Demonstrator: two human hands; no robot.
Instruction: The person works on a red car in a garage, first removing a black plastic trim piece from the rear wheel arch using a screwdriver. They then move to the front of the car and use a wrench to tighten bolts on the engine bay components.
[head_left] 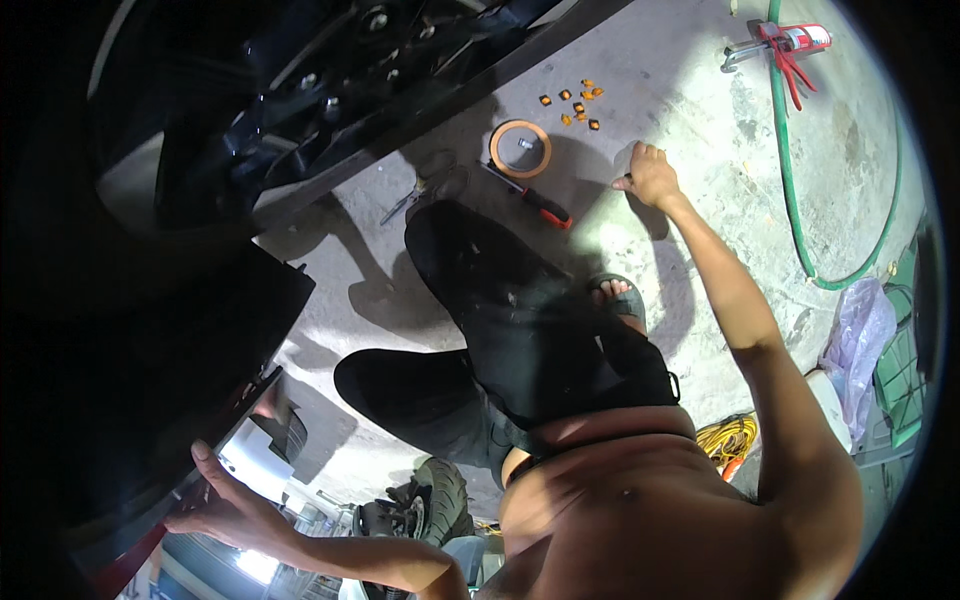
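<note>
My left hand (232,512) grips the lower edge of a large black panel (190,350) with a red strip along its border. The thumb lies along the panel's edge and the other fingers are partly hidden. Over the concrete floor at the upper right, my right hand (652,178) is closed; whatever small thing is in it, if any, is hidden. To its left are an orange ring of tape (494,150) with a small metal piece (525,144) inside, and a screwdriver (545,208) with a red and black handle. Several small orange clips (579,108) lie beyond it.
A dark vehicle underside (330,110) fills the upper left. Scissors (405,203) lie beside my knee. A red caulking gun (785,45) and green hose (790,190) are at the far right. A yellow cord (728,440), purple plastic bag (862,335) and black tyre (445,500) are nearer me.
</note>
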